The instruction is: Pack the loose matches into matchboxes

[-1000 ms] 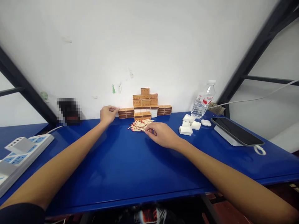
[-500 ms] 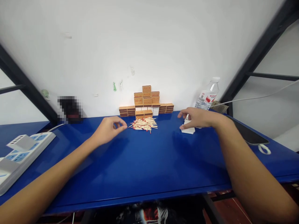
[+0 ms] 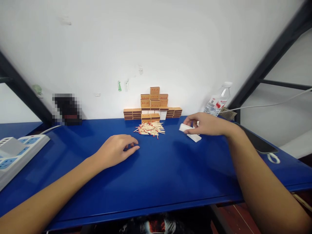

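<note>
My right hand pinches a small white matchbox tray between thumb and fingers. Just below it, another white tray lies on the blue table, partly hidden by the hand. My left hand hovers low over the table with thumb and fingers apart and nothing in them. Between the hands, a loose heap of red-tipped matches lies in front of stacked orange-brown matchboxes. White trays show among the lower boxes of the stack.
A water bottle stands by the wall at right, with a phone-like black slab and a white cable loop nearer me. A white power strip lies at left. Dark metal posts rise on both sides.
My right hand has closed on a white tray and lifted it slightly, turning it left. My left hand has moved nearer me and slightly right, away from the matches.
</note>
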Tool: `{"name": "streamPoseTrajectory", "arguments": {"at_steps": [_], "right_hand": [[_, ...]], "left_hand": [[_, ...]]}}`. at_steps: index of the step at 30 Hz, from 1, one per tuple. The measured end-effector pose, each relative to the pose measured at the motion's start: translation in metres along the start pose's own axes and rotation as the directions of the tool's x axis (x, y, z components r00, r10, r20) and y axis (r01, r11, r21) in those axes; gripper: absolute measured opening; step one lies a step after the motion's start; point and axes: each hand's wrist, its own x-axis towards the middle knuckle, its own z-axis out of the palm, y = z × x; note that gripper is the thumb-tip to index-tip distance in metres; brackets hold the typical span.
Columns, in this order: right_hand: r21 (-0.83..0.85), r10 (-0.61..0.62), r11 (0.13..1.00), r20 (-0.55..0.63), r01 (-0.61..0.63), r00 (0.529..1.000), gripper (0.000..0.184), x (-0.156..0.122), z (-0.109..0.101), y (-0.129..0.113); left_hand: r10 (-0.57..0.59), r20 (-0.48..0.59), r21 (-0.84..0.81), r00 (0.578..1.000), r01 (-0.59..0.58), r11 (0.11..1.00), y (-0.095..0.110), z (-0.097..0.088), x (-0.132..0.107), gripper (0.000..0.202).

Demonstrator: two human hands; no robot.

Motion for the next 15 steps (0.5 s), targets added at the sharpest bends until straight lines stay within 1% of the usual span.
{"name": "streamPoseTrajectory", "arguments": {"at_steps": [2, 3, 4, 5, 6, 7, 8, 9, 11, 12, 13, 15], "right_hand": [[0.085, -0.151, 0.985, -0.026, 0.153, 0.988, 0.036, 0.001, 0.019, -0.031], [0.11, -0.243, 0.963, -0.023, 0.244, 0.97, 0.036, 0.002, 0.03, -0.047], [0.126, -0.345, 0.932, 0.022, 0.339, 0.938, 0.033, 0.003, 0.041, -0.061], [0.151, -0.418, 0.901, 0.054, 0.406, 0.907, 0.031, 0.004, 0.051, -0.072], [0.173, -0.462, 0.879, 0.09, 0.443, 0.882, 0.031, 0.006, 0.06, -0.08], [0.197, -0.481, 0.868, 0.104, 0.456, 0.87, 0.035, 0.008, 0.066, -0.084], [0.209, -0.48, 0.866, 0.089, 0.455, 0.873, 0.038, 0.011, 0.07, -0.084], [0.204, -0.459, 0.874, 0.048, 0.441, 0.887, 0.037, 0.014, 0.072, -0.08], [0.145, -0.371, 0.912, -0.1, 0.383, 0.923, 0.031, 0.024, 0.073, -0.063], [0.085, -0.32, 0.937, -0.172, 0.338, 0.931, 0.027, 0.03, 0.073, -0.052], [0.025, -0.283, 0.955, -0.218, 0.295, 0.934, 0.025, 0.036, 0.073, -0.042], [-0.028, -0.254, 0.967, -0.222, 0.254, 0.942, 0.024, 0.047, 0.075, -0.026]], "left_hand": [[-0.04, -0.013, -0.021, 0.999, 0.04, 0.999, 0.006, 0.0, -0.001, 0.026], [-0.062, -0.006, -0.032, 0.998, 0.061, 0.998, 0.01, 0.0, -0.002, 0.03], [-0.073, 0.006, -0.038, 0.997, 0.073, 0.997, 0.013, 0.001, -0.002, 0.036], [-0.076, 0.021, -0.04, 0.997, 0.077, 0.996, 0.016, 0.002, -0.002, 0.042], [-0.073, 0.035, -0.039, 0.997, 0.075, 0.996, 0.019, 0.003, -0.002, 0.048], [-0.067, 0.046, -0.039, 0.997, 0.069, 0.997, 0.021, 0.004, -0.001, 0.053], [-0.063, 0.056, -0.043, 0.996, 0.065, 0.997, 0.022, 0.006, -0.001, 0.056], [-0.061, 0.063, -0.05, 0.996, 0.064, 0.997, 0.023, 0.007, -0.001, 0.058], [-0.058, 0.077, -0.072, 0.995, 0.063, 0.995, 0.024, 0.01, 0.0, 0.058], [-0.055, 0.083, -0.082, 0.995, 0.061, 0.995, 0.024, 0.011, 0.0, 0.056], [-0.049, 0.089, -0.092, 0.995, 0.058, 0.994, 0.023, 0.013, 0.0, 0.054], [-0.038, 0.095, -0.11, 0.995, 0.049, 0.993, 0.023, 0.014, 0.0, 0.05]]}}
